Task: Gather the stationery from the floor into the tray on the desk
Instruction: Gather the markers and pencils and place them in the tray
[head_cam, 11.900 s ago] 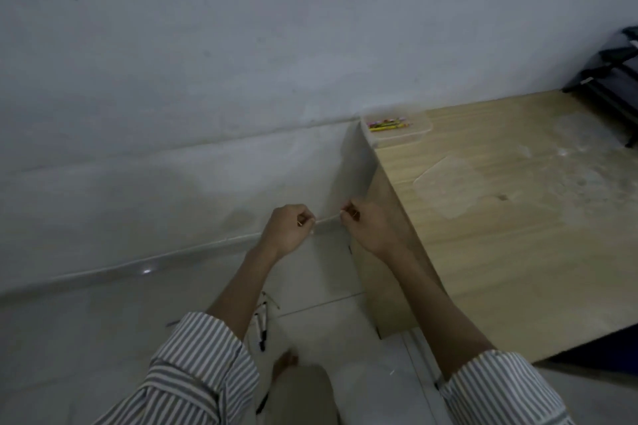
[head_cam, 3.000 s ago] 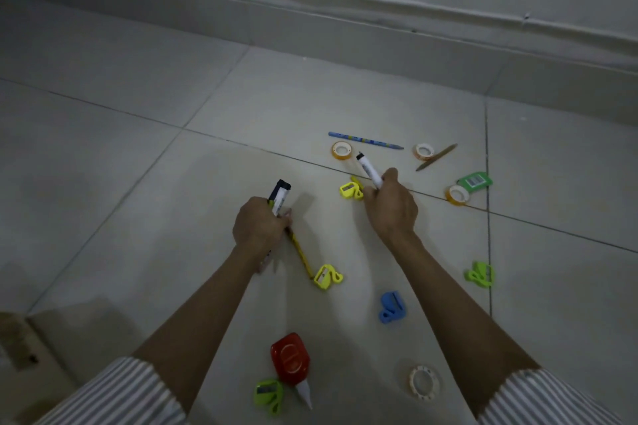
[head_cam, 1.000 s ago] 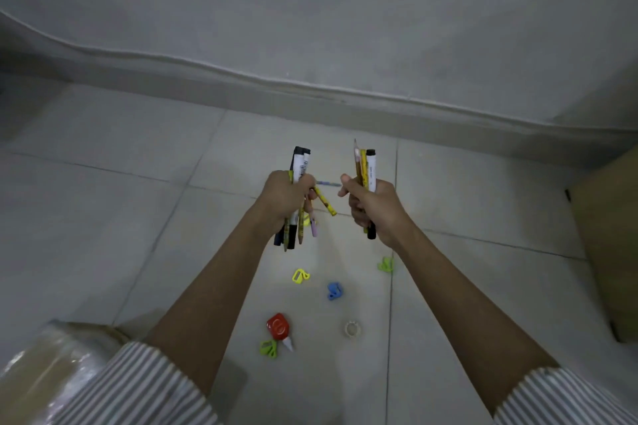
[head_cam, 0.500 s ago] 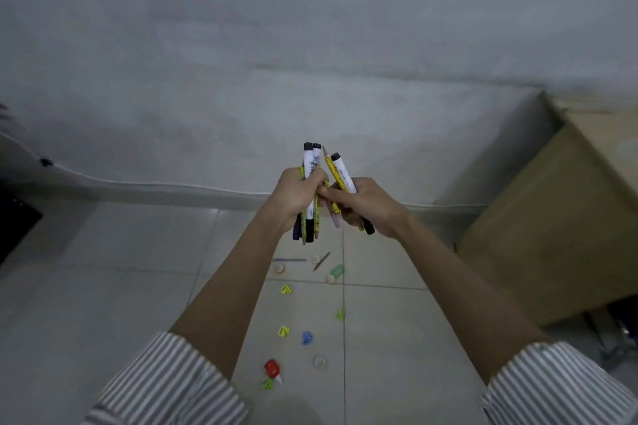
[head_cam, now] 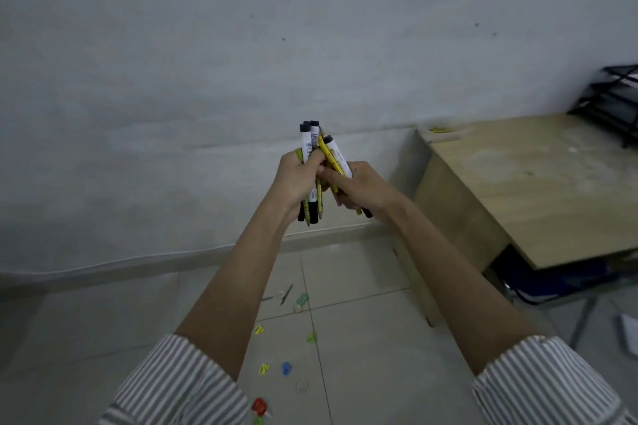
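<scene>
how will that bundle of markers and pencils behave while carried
The bundle is likely stiff and light: slim straight sticks. Its pieces splay between the left hand and right hand, so some may slip. Dropped, they would probably roll.

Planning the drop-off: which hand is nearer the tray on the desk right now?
Right. The right hand grips pens on the desk side, short of the tray; the left hand grips its own bundle just beyond, farther from the tray.
</scene>
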